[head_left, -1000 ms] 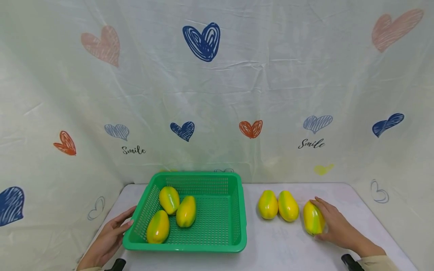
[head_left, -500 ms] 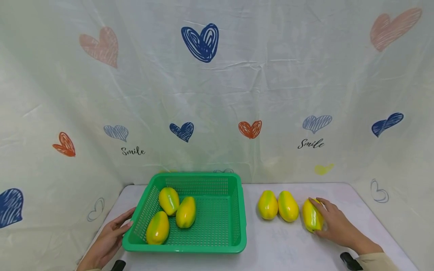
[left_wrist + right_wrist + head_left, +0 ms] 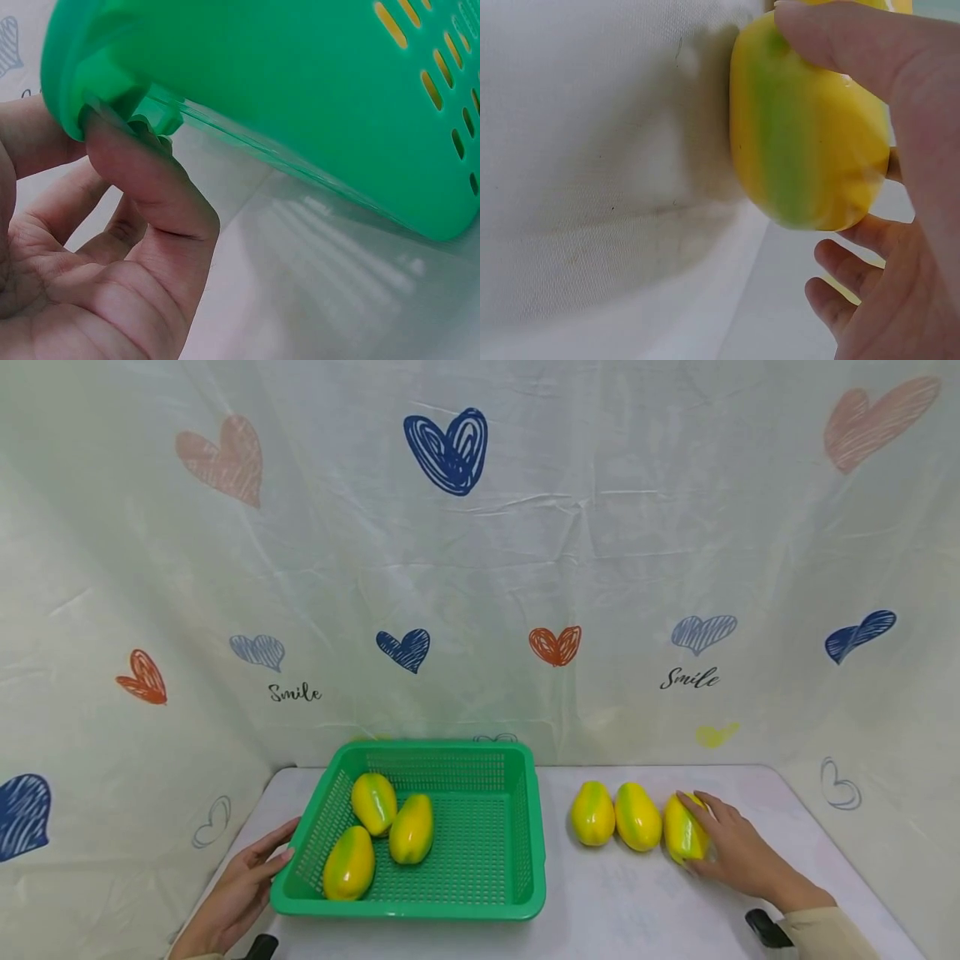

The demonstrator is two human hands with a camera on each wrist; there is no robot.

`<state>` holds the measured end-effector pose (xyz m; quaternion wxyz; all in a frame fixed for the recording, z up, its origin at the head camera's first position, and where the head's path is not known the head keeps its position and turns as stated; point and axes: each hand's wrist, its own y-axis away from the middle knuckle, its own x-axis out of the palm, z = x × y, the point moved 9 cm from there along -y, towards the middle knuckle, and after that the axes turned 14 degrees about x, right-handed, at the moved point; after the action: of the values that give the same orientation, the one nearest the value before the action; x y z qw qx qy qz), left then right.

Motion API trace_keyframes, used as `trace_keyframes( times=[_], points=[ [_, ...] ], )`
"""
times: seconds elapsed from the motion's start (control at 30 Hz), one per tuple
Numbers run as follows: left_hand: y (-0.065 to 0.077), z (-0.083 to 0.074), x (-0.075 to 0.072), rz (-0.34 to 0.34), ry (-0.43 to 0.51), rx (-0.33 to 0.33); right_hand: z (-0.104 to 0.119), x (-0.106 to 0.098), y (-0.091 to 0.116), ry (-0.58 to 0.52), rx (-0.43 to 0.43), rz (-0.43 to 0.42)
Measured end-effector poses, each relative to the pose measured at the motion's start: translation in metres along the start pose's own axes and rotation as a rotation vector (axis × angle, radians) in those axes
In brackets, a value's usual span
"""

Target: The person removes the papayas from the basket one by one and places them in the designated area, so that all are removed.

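Observation:
My right hand (image 3: 738, 856) holds a glossy yellow papaya (image 3: 684, 831) with a green stripe, thumb on the near end and fingers over the far side. In the right wrist view this papaya (image 3: 802, 135) lies against the white tabletop, with some fingers spread off it. Just left of it lie a second papaya (image 3: 637, 817) and a third papaya (image 3: 592, 814), side by side. My left hand (image 3: 240, 889) grips the left rim of a green plastic basket (image 3: 480, 910). Seen from the left wrist, the thumb (image 3: 150, 172) presses the basket's rim (image 3: 64, 82).
Inside the basket, toward its left, lie three more papayas, one of them a papaya (image 3: 348, 864) in the near corner. The white table (image 3: 622, 910) ends at a cloth backdrop (image 3: 480, 568) printed with hearts. Dark camera parts (image 3: 768, 928) show by the wrists.
My right hand has slid its papaya left and slightly away from me, up beside the other two on the table. The left hand and basket have stayed put.

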<state>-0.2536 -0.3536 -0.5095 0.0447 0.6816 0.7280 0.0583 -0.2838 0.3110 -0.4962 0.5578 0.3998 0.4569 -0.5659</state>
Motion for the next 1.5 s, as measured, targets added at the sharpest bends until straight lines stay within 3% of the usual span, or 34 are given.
trace_keyframes(
  times=[0.8, 1.03, 1.5],
  points=[
    [-0.001, 0.000, 0.001, -0.003, 0.001, 0.007, 0.006, -0.002, -0.011, -0.015, -0.066, -0.014],
    [-0.001, 0.000, 0.001, 0.002, -0.001, 0.008, 0.012, -0.007, -0.014, -0.022, -0.120, -0.028],
    [0.000, 0.001, 0.000, 0.003, -0.003, 0.014, 0.010, -0.006, -0.019, -0.058, -0.109, 0.047]
  ],
)
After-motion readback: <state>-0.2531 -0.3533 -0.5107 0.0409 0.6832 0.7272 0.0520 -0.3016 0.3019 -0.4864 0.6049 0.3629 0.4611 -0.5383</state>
